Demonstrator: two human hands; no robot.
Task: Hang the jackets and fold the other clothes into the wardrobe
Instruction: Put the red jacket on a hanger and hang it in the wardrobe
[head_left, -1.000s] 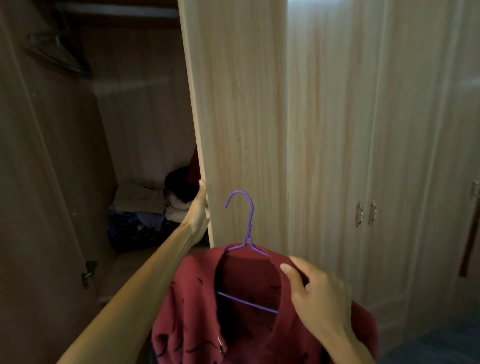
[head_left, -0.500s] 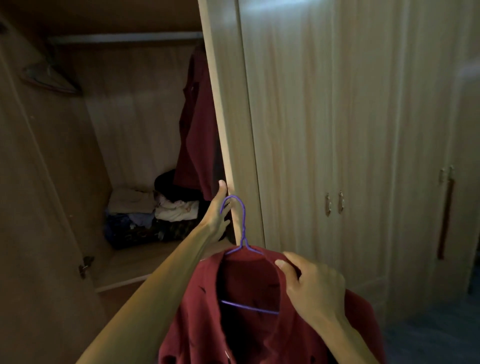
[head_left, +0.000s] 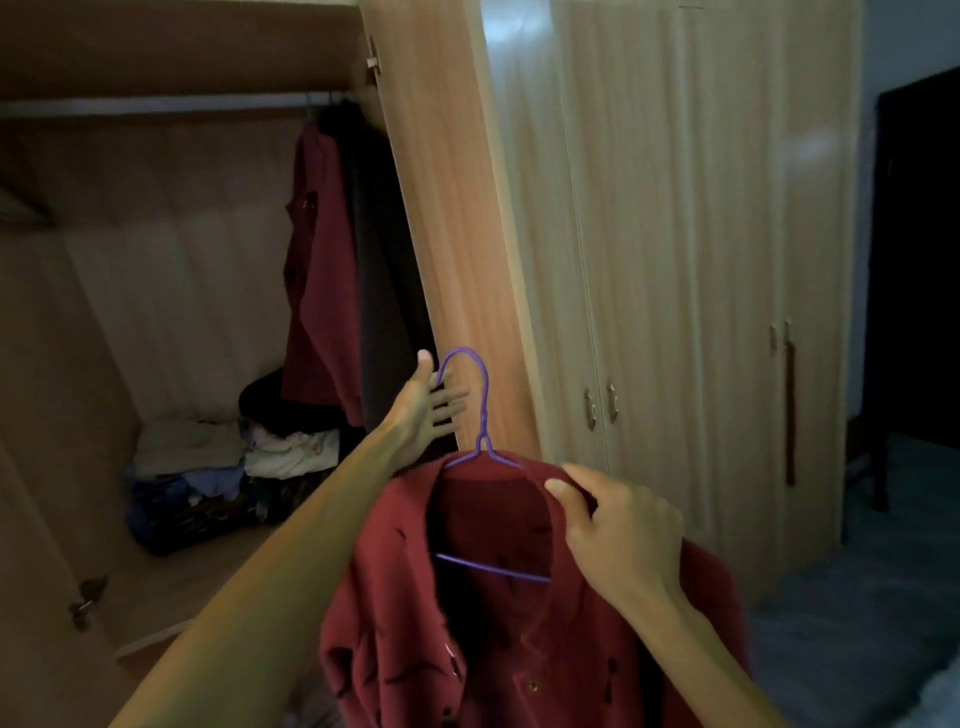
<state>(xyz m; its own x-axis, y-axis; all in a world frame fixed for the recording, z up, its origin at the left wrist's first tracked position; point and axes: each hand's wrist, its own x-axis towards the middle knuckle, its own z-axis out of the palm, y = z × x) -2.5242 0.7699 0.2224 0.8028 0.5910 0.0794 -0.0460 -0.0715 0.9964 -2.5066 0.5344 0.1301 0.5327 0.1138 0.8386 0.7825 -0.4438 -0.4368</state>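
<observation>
A dark red jacket (head_left: 498, 639) hangs on a purple wire hanger (head_left: 480, 410) in front of me. My right hand (head_left: 618, 540) grips the jacket's collar and the hanger's shoulder. My left hand (head_left: 428, 410) reaches forward with straight fingers at the edge of the open wardrobe door (head_left: 447, 218), just behind the hanger's hook. Inside the wardrobe, a metal rail (head_left: 156, 106) runs across the top. A red garment (head_left: 319, 270) and a dark one (head_left: 382, 291) hang from its right end.
Folded and loose clothes (head_left: 234, 467) are piled on the wardrobe floor (head_left: 197, 587) at the back. Closed wardrobe doors with small handles (head_left: 600, 410) stand to the right. A dark doorway (head_left: 919, 249) is at the far right. The left door's hinge (head_left: 85, 603) sticks out low down.
The view has swung up and left, so the rail and hanging garments show. My left hand has spread its fingers at the door's edge. The jacket stays in my right hand.
</observation>
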